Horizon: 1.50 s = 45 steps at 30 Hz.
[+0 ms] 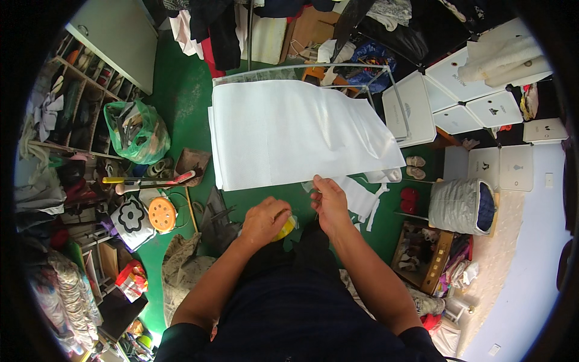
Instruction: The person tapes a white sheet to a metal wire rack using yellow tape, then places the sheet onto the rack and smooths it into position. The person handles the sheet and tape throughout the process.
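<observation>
A large white sheet (289, 133), doubled over in layers, hangs across a grey metal frame (338, 65) in front of me. My left hand (265, 222) is closed, its fingers curled together just short of the sheet's near edge. Partly behind its fingers shows a yellow thing (287, 229); whether the hand touches it I cannot tell. At the sheet's near edge my right hand (330, 202) is closed in a pinch, thumb against fingers. What either hand holds, if anything, is too small to make out.
White cut scraps (360, 202) lie on the green floor right of my hands. On the left stand an orange-topped stool (162, 215), a dustpan (193, 166) and a full green plastic bag (136, 131). White cabinets (455, 75) line the right, near a silvery quilted box (458, 206).
</observation>
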Each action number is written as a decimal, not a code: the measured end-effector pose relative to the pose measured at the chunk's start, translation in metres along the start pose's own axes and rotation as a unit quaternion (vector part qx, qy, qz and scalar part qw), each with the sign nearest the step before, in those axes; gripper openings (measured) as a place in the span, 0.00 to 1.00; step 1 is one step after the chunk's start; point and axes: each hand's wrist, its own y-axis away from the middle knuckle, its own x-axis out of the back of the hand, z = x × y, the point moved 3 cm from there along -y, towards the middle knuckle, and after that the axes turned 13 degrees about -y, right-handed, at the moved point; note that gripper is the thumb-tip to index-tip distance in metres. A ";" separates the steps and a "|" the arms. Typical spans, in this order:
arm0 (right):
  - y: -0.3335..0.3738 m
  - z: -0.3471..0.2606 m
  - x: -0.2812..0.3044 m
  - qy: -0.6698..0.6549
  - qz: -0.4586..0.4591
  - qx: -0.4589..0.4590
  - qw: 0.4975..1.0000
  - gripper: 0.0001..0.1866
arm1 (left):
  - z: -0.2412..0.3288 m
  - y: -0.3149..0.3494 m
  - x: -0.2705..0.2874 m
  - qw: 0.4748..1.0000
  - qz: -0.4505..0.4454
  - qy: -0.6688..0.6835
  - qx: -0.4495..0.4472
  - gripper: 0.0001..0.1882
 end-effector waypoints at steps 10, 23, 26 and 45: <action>-0.008 -0.005 0.005 0.004 0.053 0.008 0.999 0.16 | 0.001 0.009 0.001 1.000 -0.007 0.015 0.011 0.05; 0.038 0.022 0.011 0.214 -0.177 0.047 0.959 0.16 | 0.003 0.012 0.008 0.996 -0.004 0.081 0.030 0.06; 0.042 0.016 0.006 0.298 -0.244 0.066 0.921 0.13 | 0.009 0.013 0.016 0.997 -0.035 0.071 0.022 0.07; 0.117 -0.071 -0.053 0.412 -0.301 0.147 0.847 0.04 | 0.055 0.045 0.117 0.971 -0.197 0.111 0.081 0.23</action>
